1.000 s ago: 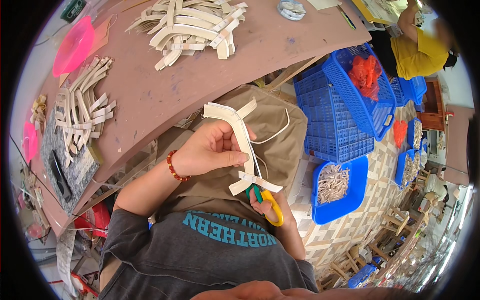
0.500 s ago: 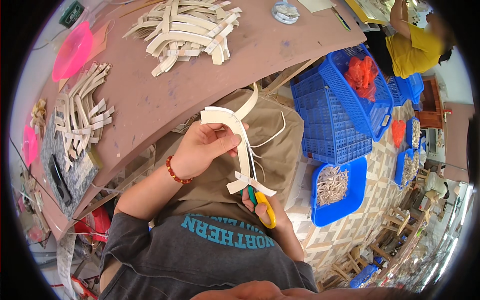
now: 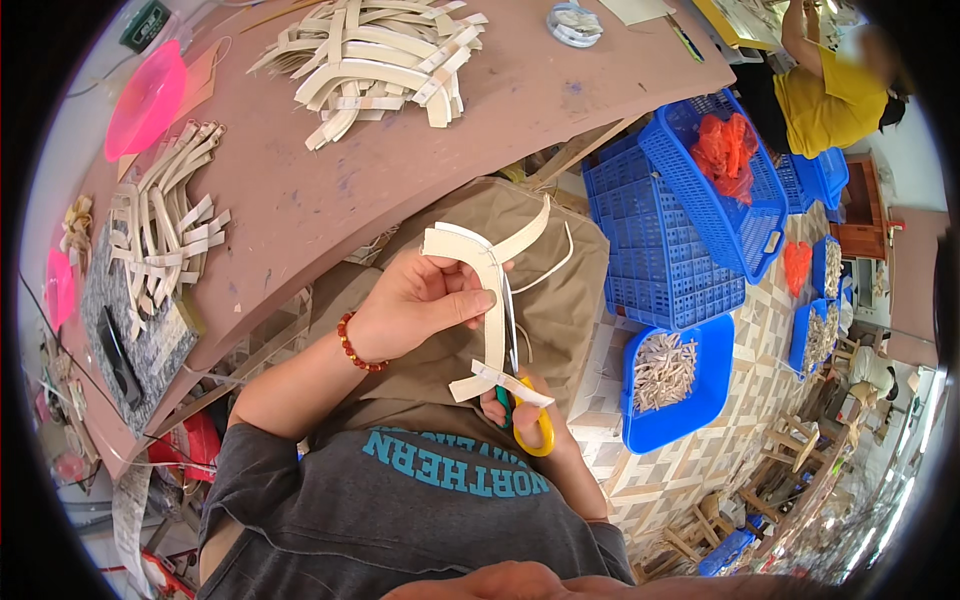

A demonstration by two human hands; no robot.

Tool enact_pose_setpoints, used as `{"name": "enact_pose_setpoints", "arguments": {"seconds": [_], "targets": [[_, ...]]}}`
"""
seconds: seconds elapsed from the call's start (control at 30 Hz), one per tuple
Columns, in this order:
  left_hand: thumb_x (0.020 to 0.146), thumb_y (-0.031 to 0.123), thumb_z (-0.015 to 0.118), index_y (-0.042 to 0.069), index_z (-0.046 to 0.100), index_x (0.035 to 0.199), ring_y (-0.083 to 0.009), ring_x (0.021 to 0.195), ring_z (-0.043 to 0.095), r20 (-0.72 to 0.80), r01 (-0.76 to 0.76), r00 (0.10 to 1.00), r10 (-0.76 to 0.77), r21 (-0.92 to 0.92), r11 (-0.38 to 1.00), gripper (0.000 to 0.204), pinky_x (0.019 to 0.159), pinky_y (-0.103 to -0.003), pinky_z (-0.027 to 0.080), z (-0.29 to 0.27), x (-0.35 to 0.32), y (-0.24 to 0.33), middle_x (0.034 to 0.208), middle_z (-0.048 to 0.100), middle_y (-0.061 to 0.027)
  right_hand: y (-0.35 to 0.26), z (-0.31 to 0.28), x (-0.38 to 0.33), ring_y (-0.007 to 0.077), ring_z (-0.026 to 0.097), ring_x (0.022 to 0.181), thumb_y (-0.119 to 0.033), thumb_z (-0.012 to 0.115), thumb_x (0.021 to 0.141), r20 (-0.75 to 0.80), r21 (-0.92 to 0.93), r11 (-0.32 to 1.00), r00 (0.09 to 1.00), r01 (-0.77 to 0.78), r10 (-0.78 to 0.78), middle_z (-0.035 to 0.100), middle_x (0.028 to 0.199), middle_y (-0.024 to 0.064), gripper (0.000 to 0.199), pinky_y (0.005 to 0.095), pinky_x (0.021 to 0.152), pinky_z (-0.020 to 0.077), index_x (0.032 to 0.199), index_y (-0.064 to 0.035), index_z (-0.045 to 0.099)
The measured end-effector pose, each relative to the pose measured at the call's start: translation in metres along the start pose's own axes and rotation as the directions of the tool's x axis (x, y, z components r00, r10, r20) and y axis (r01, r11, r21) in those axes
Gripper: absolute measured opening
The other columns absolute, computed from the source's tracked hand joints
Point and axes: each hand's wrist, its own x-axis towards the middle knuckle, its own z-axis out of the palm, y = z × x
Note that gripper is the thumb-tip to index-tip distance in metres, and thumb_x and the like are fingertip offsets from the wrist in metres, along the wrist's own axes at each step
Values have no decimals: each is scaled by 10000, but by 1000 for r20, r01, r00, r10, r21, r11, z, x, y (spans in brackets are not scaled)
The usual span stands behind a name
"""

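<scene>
My left hand (image 3: 415, 305) grips a curved cream strap piece (image 3: 478, 262) held over my lap, thumb pressed on its long arm. My right hand (image 3: 522, 410), partly hidden under the piece's lower end, holds scissors with yellow and green handles (image 3: 530, 420); their blades run up along the strap's right edge. A thin cream strip (image 3: 560, 262) curls off the piece to the right. A red bead bracelet (image 3: 355, 345) circles my left wrist.
The brown worktable (image 3: 330, 190) carries a heap of cream strap pieces (image 3: 375, 55), another pile (image 3: 165, 230) at left, and a pink dish (image 3: 145, 95). Blue baskets (image 3: 690, 230) and a blue tray of small pieces (image 3: 670, 385) stand on the tiled floor at right. A person in yellow (image 3: 830, 85) works beyond.
The scissors' blades have advanced upward along the strap's edge, and a longer thin strip hangs off at the right. My left hand has turned the piece slightly.
</scene>
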Motion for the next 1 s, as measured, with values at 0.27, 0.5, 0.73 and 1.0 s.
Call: {"name": "enact_pose_setpoints", "arguments": {"seconds": [0.27, 0.5, 0.73, 1.0], "targets": [[836, -2, 598, -15, 564, 1117, -89, 758, 568, 23, 28, 999, -29, 30, 999, 284, 658, -221, 479, -3, -1, 2, 899, 617, -47, 4, -10, -2, 51, 416, 559, -384, 668, 802, 23, 1, 1000, 1000, -17, 17, 463, 685, -15, 386, 199, 473, 316, 794, -37, 499], [811, -12, 621, -12, 564, 1084, -105, 782, 595, -81, -73, 994, 69, -42, 996, 278, 687, -243, 504, -9, 6, 5, 893, 623, -51, 0, -3, 1, 35, 371, 494, -819, 534, 561, -59, -216, 975, 997, -54, 42, 421, 590, -27, 833, 189, 431, 291, 786, -19, 482], [799, 25, 672, -1, 609, 1021, -83, 730, 607, -21, -43, 999, 44, 38, 998, 232, 659, -212, 519, -18, 7, 11, 861, 647, -53, 1, -2, 0, 33, 390, 518, -778, 582, 588, -57, -153, 988, 998, -30, 22, 447, 620, -26, 793, 187, 446, 305, 802, -20, 494], [802, 7, 655, 0, 609, 964, -79, 718, 608, 82, 58, 994, -78, 218, 974, 168, 656, -205, 511, -20, 9, 34, 845, 648, -38, 7, -12, -6, 102, 441, 608, -529, 666, 764, -25, -305, 952, 999, 27, -36, 505, 696, 28, 531, 258, 545, 371, 787, -18, 526]]}}
